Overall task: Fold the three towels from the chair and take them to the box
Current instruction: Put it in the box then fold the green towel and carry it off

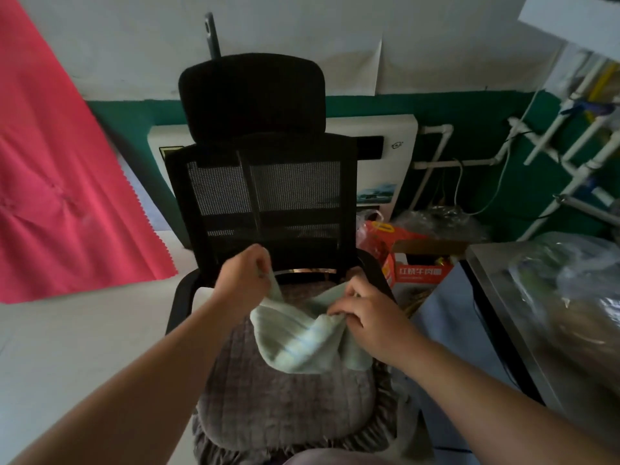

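Note:
A pale green towel (298,340) hangs crumpled above the seat of a black mesh office chair (261,196). My left hand (245,273) pinches one corner of it and holds that corner up near the chair's backrest. My right hand (365,313) grips another edge of the same towel lower down, to the right. The towel sags between the two hands over a grey quilted seat cushion (285,407). Other towels cannot be made out.
An open red cardboard box (419,266) stands on the floor right of the chair, with plastic bags behind it. A metal table (523,317) holding bagged goods is at right. Pink cloth (50,169) hangs at left; white pipes run along the green wall.

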